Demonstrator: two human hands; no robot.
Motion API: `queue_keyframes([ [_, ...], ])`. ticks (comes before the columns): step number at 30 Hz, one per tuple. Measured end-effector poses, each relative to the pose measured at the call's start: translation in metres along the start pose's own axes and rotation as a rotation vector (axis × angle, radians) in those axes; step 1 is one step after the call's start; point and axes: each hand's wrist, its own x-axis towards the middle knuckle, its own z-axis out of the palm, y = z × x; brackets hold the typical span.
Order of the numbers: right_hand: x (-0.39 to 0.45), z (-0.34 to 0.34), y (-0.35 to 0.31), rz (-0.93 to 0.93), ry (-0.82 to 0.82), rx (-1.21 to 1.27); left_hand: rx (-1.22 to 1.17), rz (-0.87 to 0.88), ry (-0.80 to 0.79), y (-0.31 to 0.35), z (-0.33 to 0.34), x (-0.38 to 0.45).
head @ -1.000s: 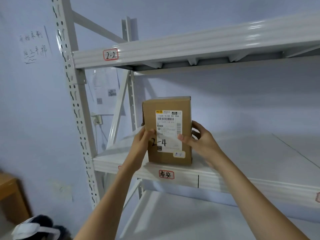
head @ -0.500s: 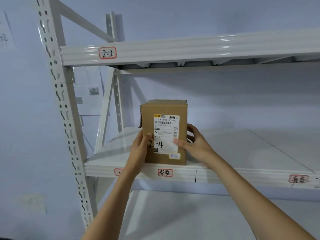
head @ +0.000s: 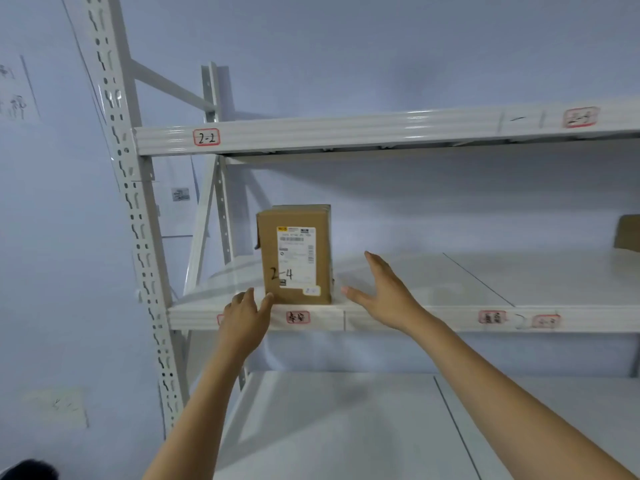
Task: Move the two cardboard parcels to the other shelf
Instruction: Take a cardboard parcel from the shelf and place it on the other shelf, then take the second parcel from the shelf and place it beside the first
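Note:
A brown cardboard parcel with a white label and "2-4" handwritten on it stands upright on the middle shelf, near its left end. My left hand hovers just in front of the parcel's lower left corner, fingers apart, holding nothing. My right hand is spread open to the right of the parcel, a short gap away from it. A second cardboard parcel shows partly at the far right edge on the same shelf.
The white metal rack has an upper beam tagged "2-2", a perforated left upright and a lower shelf. Red-bordered tags line the shelf fronts. Paper notices hang on the pale blue wall at the left.
Both hands have let go of the parcel and drawn back from it. The parcel now stands alone on the shelf. My view has pulled back and shifted right.

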Motion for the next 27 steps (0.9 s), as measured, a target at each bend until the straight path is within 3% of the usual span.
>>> queue_keyframes([
  [2,-0.026,-0.021,0.012,-0.002,-0.01,-0.123,0.164,0.018,-0.037,0.005,0.01,-0.021],
  [8,-0.12,-0.093,0.072,0.114,-0.111,-0.302,0.332,0.157,-0.201,0.099,0.077,-0.126],
  [14,-0.212,-0.182,0.147,0.325,-0.139,-0.475,0.284,0.264,-0.382,0.227,0.151,-0.226],
  [21,-0.26,-0.285,0.223,0.523,-0.094,-0.597,0.337,0.457,-0.448,0.371,0.202,-0.267],
  [27,-0.253,-0.363,0.28,0.594,-0.021,-0.638,0.338,0.581,-0.447,0.475,0.255,-0.265],
])
